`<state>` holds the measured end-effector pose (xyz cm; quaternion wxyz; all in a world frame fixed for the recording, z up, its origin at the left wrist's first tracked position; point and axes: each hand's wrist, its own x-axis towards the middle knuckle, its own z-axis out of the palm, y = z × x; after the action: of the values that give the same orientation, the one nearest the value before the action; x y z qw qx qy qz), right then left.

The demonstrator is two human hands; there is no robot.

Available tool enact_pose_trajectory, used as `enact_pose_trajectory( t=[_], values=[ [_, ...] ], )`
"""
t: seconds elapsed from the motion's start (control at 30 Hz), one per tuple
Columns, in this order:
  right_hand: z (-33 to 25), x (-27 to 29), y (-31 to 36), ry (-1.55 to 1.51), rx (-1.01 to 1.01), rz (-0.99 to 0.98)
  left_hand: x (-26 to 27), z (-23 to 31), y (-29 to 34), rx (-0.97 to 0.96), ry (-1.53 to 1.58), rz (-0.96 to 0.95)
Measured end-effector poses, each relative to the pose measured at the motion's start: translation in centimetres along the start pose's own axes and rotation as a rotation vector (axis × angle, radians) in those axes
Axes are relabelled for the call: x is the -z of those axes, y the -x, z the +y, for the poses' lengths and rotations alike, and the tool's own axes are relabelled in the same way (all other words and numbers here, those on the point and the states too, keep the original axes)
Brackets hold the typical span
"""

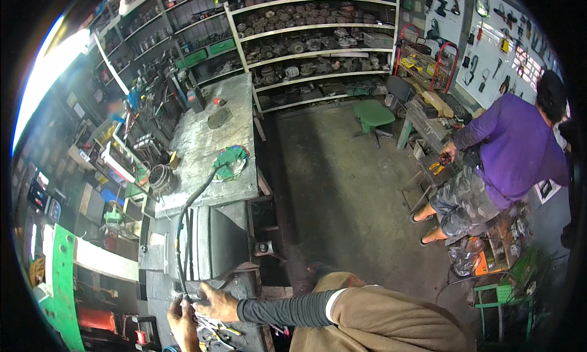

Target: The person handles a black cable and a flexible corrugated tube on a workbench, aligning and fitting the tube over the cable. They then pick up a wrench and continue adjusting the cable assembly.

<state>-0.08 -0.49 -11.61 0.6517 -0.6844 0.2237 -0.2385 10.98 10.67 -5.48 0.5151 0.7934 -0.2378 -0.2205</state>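
Observation:
A long black cable [197, 193] runs from a green cloth [231, 162] on the metal workbench [202, 144] down to my hands. At the bench's near end, my left hand [182, 323] is closed around the cable's lower end. Just to its right, my right hand [219, 304] pinches the same part, its black-sleeved forearm reaching in from the right. What the fingertips do at the cable's tip is too small to make out. Beside the cable stands a dark grey, box-shaped piece [226, 242]. Pliers and other small tools [223, 335] lie just below my right hand.
A co-worker in a purple shirt [520, 144] stands at the right by a side bench, holding orange-handled pliers [437, 167]. Shelves of dark metal parts [312, 58] line the back. A green stool [373, 114] is on the floor. A green metal upright [64, 285] stands lower left.

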Motion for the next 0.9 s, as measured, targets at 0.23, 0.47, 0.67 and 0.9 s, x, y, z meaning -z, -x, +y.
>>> enact_pose_trajectory(
  t=[0.23,0.47,0.67,0.9],
  values=[
    [0.9,-2.3,-2.2,0.489,0.335,-0.069,1.1,-0.6,-1.9,-0.056,-0.139,-0.205],
    [-1.6,-1.8,0.8,0.477,0.371,-0.131,0.8,-2.3,-2.4,-0.241,-0.181,-0.068],
    [-0.4,-1.9,8.9,0.389,0.414,-0.624,0.9,-2.4,-3.5,0.009,-0.148,-0.017],
    [10.8,-4.9,3.2,0.777,0.133,-0.633,-1.6,-1.1,-1.0,-0.148,-0.433,0.103]
  ],
)
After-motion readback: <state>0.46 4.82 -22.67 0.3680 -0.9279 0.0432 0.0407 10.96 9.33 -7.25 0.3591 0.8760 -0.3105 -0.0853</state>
